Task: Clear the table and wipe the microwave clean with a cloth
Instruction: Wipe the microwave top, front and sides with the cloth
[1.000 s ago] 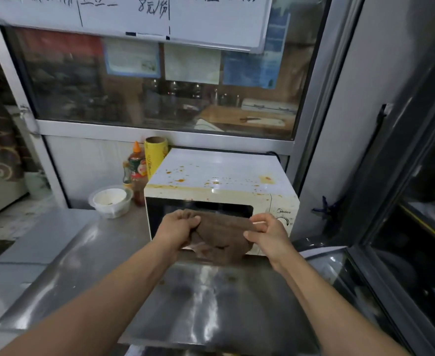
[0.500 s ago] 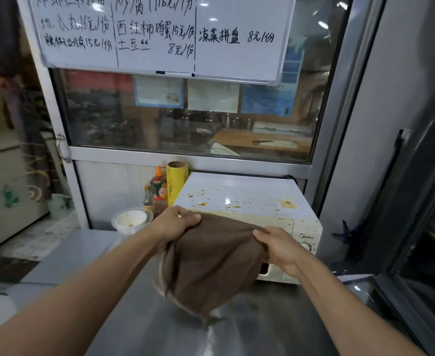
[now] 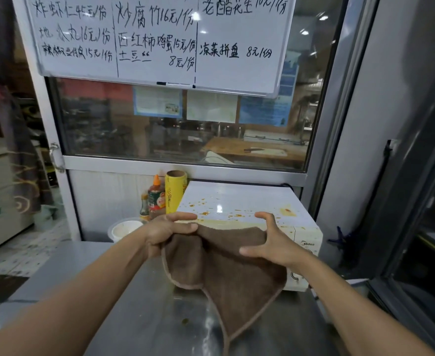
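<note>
Both hands, left hand [image 3: 165, 233] and right hand [image 3: 273, 244], are rising with fingers loosening around the brown terry cloth [image 3: 226, 263] before the stained white microwave [image 3: 237, 201], risking a drop.

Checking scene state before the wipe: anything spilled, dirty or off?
Yes. The microwave top is spattered with orange-brown sauce drops, with a larger yellowish stain near its right rear. A small brown spot also sits on the steel table near the cloth, which both hands hold up, not yet on the microwave.

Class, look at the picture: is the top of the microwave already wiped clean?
No: orange-brown splatters still dot the white microwave top.
</note>
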`<state>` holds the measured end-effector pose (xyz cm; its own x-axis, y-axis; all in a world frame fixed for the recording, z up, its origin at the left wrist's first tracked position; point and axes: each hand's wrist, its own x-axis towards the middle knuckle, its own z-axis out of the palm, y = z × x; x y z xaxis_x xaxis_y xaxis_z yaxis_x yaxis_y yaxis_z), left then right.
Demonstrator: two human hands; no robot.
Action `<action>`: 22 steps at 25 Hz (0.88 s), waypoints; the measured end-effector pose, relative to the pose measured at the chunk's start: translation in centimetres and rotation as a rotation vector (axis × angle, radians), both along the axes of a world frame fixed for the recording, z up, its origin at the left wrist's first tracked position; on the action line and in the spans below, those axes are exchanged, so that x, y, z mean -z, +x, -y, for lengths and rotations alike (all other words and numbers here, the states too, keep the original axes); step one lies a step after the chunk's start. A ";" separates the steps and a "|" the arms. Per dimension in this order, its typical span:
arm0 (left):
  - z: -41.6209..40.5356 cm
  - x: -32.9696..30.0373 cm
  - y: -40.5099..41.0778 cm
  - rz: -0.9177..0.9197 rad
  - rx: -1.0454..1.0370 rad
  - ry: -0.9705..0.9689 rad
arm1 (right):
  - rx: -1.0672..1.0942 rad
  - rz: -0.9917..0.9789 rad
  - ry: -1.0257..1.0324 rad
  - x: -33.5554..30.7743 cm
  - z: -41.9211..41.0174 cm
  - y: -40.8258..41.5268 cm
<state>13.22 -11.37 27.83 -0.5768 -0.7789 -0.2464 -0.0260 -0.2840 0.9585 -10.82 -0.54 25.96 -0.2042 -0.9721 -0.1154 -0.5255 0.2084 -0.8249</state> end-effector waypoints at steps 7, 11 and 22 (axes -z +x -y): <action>0.8 -1.3 0.7 -0.010 -0.241 -0.023 | 0.025 -0.637 -0.243 2.7 0.0 1.9; 1.0 -1.8 1.3 0.057 -0.392 -0.294 | 0.148 -0.745 -0.281 2.8 1.4 2.9; 2.7 -1.2 2.5 0.565 -0.206 -0.631 | 0.337 0.402 -0.132 -2.2 2.9 3.5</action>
